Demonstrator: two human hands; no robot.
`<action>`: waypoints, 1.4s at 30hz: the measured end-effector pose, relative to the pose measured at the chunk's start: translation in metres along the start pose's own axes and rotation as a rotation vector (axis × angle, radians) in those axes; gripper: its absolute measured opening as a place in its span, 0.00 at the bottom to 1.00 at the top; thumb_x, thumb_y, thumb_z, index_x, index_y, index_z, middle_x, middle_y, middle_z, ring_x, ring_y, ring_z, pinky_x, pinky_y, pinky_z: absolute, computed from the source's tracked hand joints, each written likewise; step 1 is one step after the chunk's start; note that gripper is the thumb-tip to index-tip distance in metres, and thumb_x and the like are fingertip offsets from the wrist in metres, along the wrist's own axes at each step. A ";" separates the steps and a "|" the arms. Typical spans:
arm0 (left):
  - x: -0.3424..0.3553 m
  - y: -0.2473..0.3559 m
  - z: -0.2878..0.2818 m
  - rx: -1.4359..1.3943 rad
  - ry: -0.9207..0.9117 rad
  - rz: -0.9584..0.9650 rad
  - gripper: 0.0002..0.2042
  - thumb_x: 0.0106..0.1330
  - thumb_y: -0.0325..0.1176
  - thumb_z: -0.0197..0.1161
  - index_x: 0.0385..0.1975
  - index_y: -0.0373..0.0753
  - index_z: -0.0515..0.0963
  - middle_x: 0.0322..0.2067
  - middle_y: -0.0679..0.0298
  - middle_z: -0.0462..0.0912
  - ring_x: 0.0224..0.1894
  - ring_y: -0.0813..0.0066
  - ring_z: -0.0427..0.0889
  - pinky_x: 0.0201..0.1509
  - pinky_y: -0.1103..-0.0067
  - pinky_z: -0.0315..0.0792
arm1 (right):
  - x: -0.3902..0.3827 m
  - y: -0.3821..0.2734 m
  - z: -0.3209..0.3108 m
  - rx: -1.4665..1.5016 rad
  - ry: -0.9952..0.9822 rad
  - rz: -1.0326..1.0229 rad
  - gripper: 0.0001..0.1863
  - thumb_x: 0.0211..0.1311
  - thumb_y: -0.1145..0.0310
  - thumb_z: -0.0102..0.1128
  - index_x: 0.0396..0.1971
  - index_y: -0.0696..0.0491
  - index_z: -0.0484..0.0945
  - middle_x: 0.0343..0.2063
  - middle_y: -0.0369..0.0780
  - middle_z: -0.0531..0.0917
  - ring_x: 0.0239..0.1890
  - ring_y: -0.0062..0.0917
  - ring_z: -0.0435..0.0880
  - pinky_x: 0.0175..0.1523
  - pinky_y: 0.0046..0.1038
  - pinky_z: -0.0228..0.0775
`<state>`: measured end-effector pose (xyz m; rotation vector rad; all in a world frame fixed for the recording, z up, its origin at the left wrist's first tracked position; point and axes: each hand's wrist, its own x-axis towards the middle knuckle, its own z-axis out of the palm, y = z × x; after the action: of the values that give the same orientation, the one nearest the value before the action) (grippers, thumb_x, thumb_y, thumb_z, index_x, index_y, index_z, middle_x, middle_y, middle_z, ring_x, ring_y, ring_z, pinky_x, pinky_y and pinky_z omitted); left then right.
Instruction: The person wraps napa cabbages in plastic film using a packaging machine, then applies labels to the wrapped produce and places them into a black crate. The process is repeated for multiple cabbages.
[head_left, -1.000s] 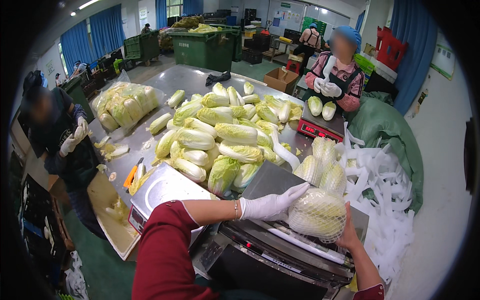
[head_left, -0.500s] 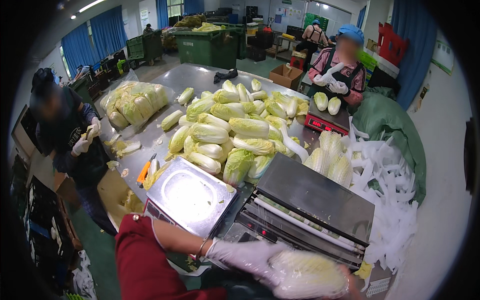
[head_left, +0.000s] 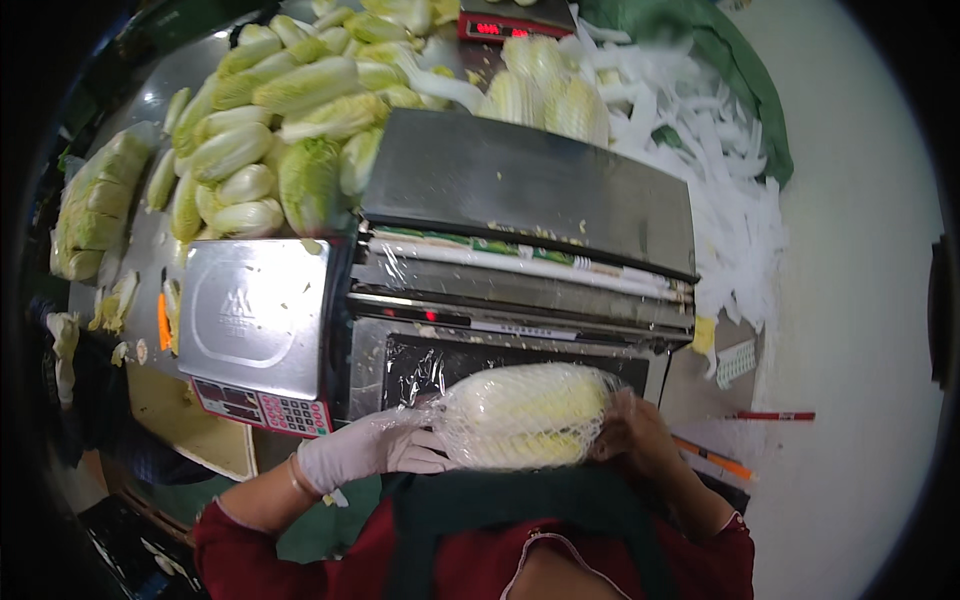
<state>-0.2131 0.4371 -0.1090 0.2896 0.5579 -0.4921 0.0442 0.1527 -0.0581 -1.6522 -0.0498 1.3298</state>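
A napa cabbage (head_left: 535, 410) in a white foam net, with clear film round it, lies sideways over the front plate of a film-wrapping machine (head_left: 530, 200). White-gloved, my left hand (head_left: 385, 445) grips the gathered film at the cabbage's left end. My bare right hand (head_left: 640, 435) has its fingers curled round the right end, partly hidden behind the film. Clear film also glistens on the black plate (head_left: 420, 365) just behind the cabbage.
Left of the machine stands a steel scale (head_left: 255, 310). Bare napa cabbages (head_left: 230, 150) are heaped behind it, a bagged batch (head_left: 105, 205) at far left. Netted cabbages (head_left: 545, 90) stand behind the machine, beside white foam nets (head_left: 690, 130). An orange-handled knife (head_left: 163, 318) lies left; a red pen (head_left: 775, 416) right.
My view has tipped downward. The cabbage, formerly low at the right, is now in front of my chest at the machine. My left arm has drawn back, and both hands hold opposite ends.
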 end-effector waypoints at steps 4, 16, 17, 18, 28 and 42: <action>-0.031 -0.010 0.000 0.040 0.121 0.210 0.37 0.69 0.58 0.39 0.51 0.21 0.70 0.51 0.38 0.76 0.49 0.49 0.81 0.54 0.67 0.76 | -0.036 0.013 0.015 -0.108 0.249 -0.455 0.17 0.73 0.61 0.45 0.45 0.62 0.72 0.27 0.41 0.79 0.25 0.24 0.83 0.33 0.24 0.78; -0.018 -0.066 0.028 0.226 0.762 0.893 0.13 0.74 0.37 0.49 0.28 0.38 0.73 0.13 0.72 0.69 0.11 0.88 0.61 0.15 0.88 0.53 | 0.009 -0.001 0.031 0.199 0.515 -0.780 0.12 0.72 0.66 0.48 0.30 0.56 0.72 0.16 0.31 0.67 0.08 0.09 0.57 0.11 0.14 0.44; -0.018 -0.075 0.029 0.168 0.758 0.926 0.13 0.74 0.37 0.49 0.28 0.38 0.73 0.12 0.72 0.68 0.11 0.88 0.59 0.15 0.88 0.52 | 0.008 0.002 0.017 0.219 0.514 -0.798 0.12 0.72 0.65 0.48 0.30 0.56 0.72 0.16 0.30 0.67 0.08 0.09 0.56 0.11 0.14 0.44; -0.022 -0.085 0.023 0.088 0.766 0.940 0.14 0.74 0.37 0.49 0.28 0.38 0.72 0.12 0.73 0.67 0.11 0.88 0.59 0.15 0.88 0.52 | 0.002 0.008 0.005 0.205 0.459 -0.822 0.10 0.72 0.66 0.49 0.31 0.55 0.73 0.15 0.30 0.65 0.08 0.09 0.55 0.10 0.15 0.44; 0.062 -0.136 -0.021 -0.050 0.429 0.738 0.11 0.74 0.41 0.49 0.34 0.41 0.71 0.20 0.71 0.70 0.11 0.86 0.58 0.15 0.85 0.53 | 0.068 0.038 0.016 -0.977 0.622 -1.112 0.04 0.59 0.75 0.56 0.31 0.58 0.79 0.28 0.42 0.82 0.25 0.33 0.81 0.29 0.29 0.73; 0.030 -0.054 0.075 0.309 -0.335 0.408 0.33 0.66 0.48 0.59 0.64 0.32 0.60 0.63 0.55 0.65 0.66 0.69 0.63 0.69 0.72 0.57 | 0.027 -0.051 0.059 -0.648 -0.004 -1.855 0.06 0.55 0.73 0.62 0.30 0.57 0.76 0.20 0.38 0.79 0.18 0.26 0.77 0.21 0.25 0.68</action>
<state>-0.1860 0.3509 -0.0720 0.5894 0.0861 -0.2197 0.0361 0.2327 -0.0383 -1.1875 -1.6733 -0.2023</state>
